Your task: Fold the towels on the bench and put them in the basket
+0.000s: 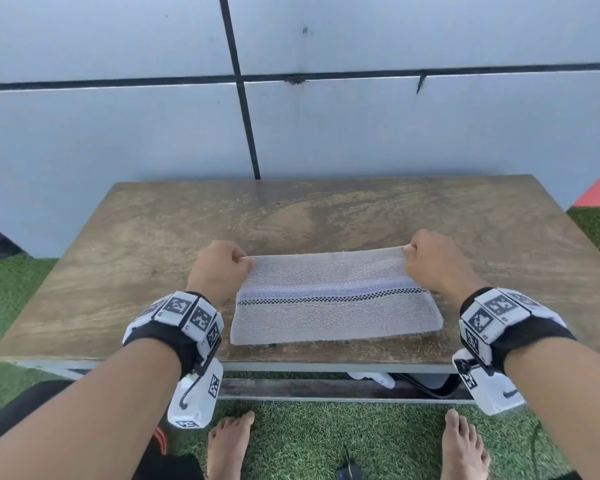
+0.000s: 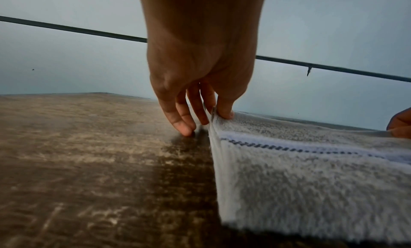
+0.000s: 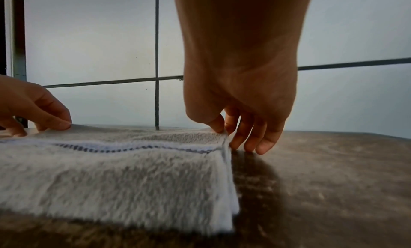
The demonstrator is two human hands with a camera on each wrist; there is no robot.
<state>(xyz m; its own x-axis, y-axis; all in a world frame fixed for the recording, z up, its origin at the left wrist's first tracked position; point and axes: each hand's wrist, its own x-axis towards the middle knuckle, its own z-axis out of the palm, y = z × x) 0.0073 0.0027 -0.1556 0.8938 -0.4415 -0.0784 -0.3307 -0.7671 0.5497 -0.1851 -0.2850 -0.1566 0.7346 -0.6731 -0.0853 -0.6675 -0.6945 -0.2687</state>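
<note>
Currently I list one grey towel [image 1: 336,306], folded flat on the wooden bench [image 1: 153,244], lying between my two hands. My left hand [image 1: 219,268] pinches its far left corner; my right hand [image 1: 430,261] pinches the far right corner. I see no basket from any view.

Grey towel [image 1: 336,306] with blue, black-checked stripe; brown bench [image 1: 153,271].

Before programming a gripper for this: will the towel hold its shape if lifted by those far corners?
Probably not. The towel looks soft and sags between the left hand and right hand, so it should droop. Its stacked layers may slide apart.
</note>
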